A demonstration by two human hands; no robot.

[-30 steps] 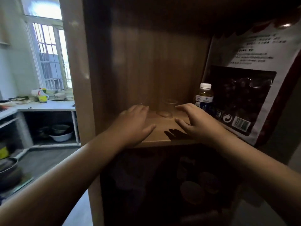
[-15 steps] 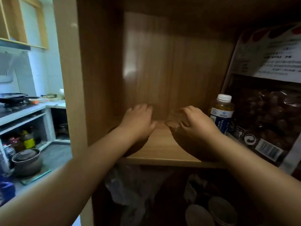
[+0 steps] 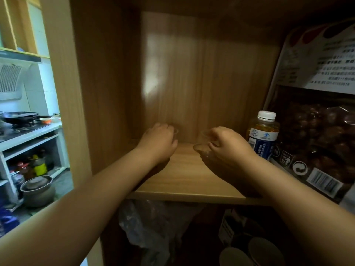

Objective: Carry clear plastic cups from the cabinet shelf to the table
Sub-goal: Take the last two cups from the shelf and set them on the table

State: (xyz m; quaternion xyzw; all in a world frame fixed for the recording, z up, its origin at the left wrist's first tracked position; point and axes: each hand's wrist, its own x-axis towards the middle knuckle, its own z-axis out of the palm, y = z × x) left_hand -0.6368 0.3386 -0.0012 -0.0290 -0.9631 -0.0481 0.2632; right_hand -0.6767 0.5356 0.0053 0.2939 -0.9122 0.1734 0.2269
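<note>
Cabinet shelf (image 3: 184, 181), wooden, lit from the front; both hands reach in toward its back wall.

Right hand (image 3: 228, 146): at 3 o'clock of shelf centre; fingers curled around a clear plastic cup (image 3: 203, 142), grasping it; cup tilted, its base showing at about 9 o'clock of the hand; whether it touches the shelf cannot be told.

Left hand (image 3: 159, 141): at 9 o'clock of shelf centre; fingers bent down over a second clear cup (image 3: 175, 131), of which only a rim edge shows at 2 o'clock of the knuckles; a firm grasp cannot be told.

The two hands stand apart, bare shelf board between them.

Bottle (image 3: 263, 135), white cap, amber contents, blue label; upright just beside the right hand at 3 o'clock.

Large bag (image 3: 317, 131) of dark round items; leaning at the far right, behind the bottle.
</note>
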